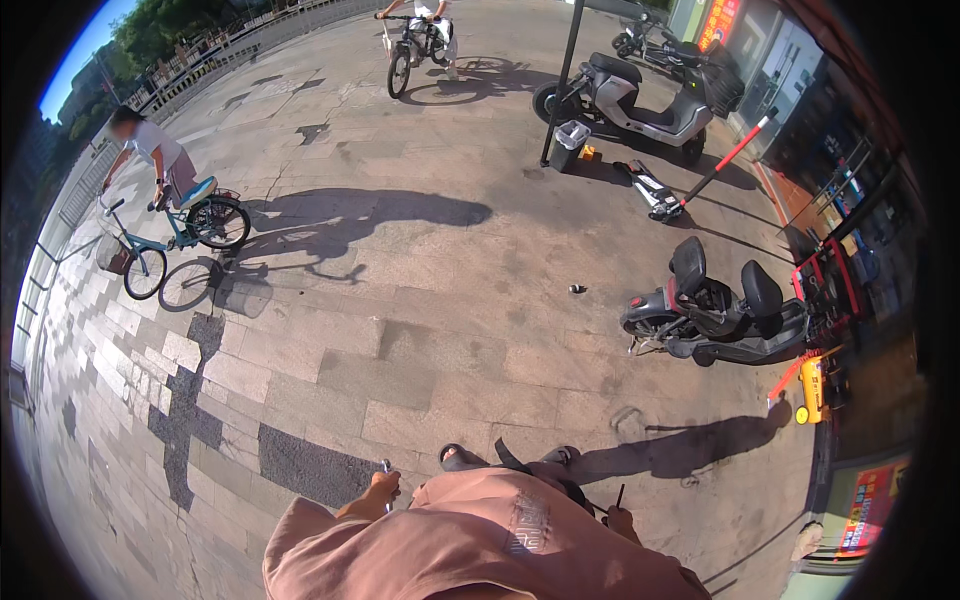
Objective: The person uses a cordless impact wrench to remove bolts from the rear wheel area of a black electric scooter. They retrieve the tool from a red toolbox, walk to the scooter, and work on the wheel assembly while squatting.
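Left grip (380, 491) is curled around a silvery metal tool (387, 466), lower centre of the frame; by the right grip (622, 524), farther right, a thin dark rod (620, 496) is held. Both are judged stiff and sturdy, the metal one heavier and perhaps slippery, best taken mid-shaft. Beyond, a black scooter (745, 346) is parked at right on paving (480, 390).

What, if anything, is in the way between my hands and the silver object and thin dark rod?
Nothing visible: the left hand is closed around the silver object, and the right hand appears to hold the thin dark rod.
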{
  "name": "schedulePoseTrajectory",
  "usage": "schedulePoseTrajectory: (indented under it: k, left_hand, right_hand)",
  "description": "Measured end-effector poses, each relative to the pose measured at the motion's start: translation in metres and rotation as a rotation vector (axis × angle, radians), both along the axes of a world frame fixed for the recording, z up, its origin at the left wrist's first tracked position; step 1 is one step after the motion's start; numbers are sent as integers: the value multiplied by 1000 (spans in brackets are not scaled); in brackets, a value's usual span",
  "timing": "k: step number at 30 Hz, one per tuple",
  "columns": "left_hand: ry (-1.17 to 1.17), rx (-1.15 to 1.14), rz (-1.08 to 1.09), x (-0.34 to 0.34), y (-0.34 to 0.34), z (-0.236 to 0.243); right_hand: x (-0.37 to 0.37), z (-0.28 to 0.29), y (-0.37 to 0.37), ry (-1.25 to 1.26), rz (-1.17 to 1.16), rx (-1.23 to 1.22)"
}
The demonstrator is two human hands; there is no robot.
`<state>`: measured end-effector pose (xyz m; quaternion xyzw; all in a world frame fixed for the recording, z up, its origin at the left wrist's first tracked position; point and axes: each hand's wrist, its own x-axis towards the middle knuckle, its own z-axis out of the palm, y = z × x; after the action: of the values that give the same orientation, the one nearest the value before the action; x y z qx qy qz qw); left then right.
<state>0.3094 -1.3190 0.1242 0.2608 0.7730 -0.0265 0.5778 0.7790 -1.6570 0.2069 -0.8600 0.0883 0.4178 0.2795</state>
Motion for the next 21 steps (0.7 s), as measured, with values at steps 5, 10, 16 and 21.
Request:
schedulePoseTrajectory:
  k: [5, 10, 16, 21]
  left_hand:
    - [-17, 270, -163, 88, 25, 3]
    - [-247, 402, -250, 210, 40, 30]
    - [-258, 309, -409, 302, 34, 53]
    - [-6, 87, -760, 331, 35, 50]
  right_hand:
    - [35, 17, -24, 48, 136, -38]
    - [87, -27, -64, 89, 206, -35]
    - [122, -87, -117, -21, -194, 76]
    - [135, -88, -144, -128, -473, 61]
